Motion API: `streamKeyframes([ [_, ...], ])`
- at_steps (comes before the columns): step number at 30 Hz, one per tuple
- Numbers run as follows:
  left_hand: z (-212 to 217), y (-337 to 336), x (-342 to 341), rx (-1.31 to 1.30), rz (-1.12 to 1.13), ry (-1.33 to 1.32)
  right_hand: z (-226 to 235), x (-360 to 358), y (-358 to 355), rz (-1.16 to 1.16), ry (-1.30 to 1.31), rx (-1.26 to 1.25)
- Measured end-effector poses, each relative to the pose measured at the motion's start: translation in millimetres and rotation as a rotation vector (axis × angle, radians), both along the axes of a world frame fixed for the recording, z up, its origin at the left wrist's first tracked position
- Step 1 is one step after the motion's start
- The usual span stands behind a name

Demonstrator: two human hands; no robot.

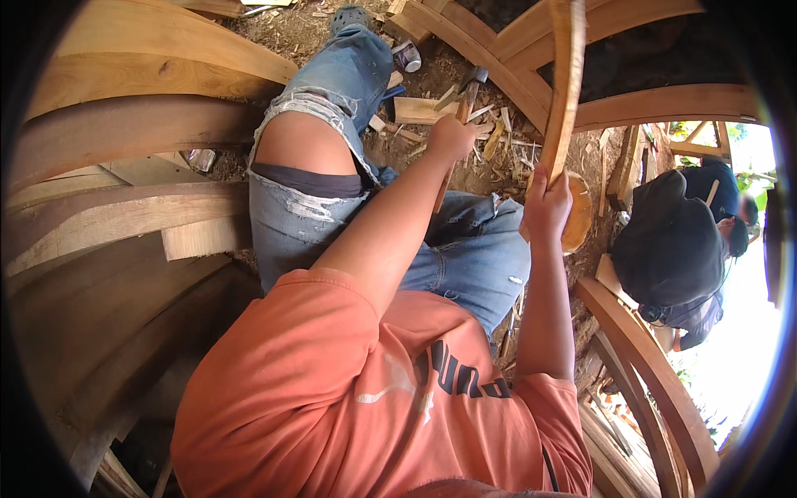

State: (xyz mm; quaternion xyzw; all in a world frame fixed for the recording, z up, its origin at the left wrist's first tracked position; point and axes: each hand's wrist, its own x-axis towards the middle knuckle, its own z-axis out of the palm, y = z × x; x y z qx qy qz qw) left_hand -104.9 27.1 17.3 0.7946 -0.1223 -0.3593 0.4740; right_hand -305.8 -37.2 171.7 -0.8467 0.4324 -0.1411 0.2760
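Observation:
My left hand [452,139] is closed round the wooden handle of a short striking tool [466,101] with a dark metal head. Whether that head is a hammer or a hatchet, I cannot tell. The head points away from me, above the chip-strewn ground. My right hand [548,202] grips a long, slightly curved wooden strip [566,91] near its lower end. The strip stands up from the hand toward the far edge of the view. Close beside this hand is a round log [579,214] with a pale cut end; whether the strip touches it is hidden.
Curved planks [149,124] are stacked at my left. A curved wooden frame [664,106] spans the far right, with more curved pieces [656,373] near right. Wood chips [498,145] and a can [408,56] litter the ground. Another person [672,236] bends over at the right.

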Motion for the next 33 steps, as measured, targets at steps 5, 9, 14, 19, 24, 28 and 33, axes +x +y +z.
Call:
streamKeyframes([
  [5, 21.6, -1.0, -6.1, 0.005, -0.002, -0.076, -23.1, -7.7, -11.4, 0.121, 0.282, -0.29],
  [9, 1.8, 5.8, -5.7, 0.056, 0.031, -0.087, -7.5, 2.6, 6.7, 0.062, 0.024, -0.153],
  [14, 14.0, -0.1, 0.8, 0.015, 0.025, -0.065, -19.2, -0.8, -11.9, 0.159, 0.334, -0.297],
  [19, 30.5, 4.5, -2.4, -0.029, 0.015, 0.083, -15.2, -10.3, -4.3, 0.005, -0.02, -0.043],
  [24, -29.8, 14.6, -3.3, 0.008, 0.193, 0.333, -8.4, -0.6, -18.8, -0.02, 0.302, -0.011],
  [28, -72.2, 44.9, -19.6, 0.199, 0.119, 0.228, 26.0, -27.6, -27.1, -0.194, -0.14, 0.085],
  [33, -68.6, 30.6, -13.3, 0.14, 0.098, 0.077, 39.9, -130.4, -35.4, -0.265, -0.336, 0.134],
])
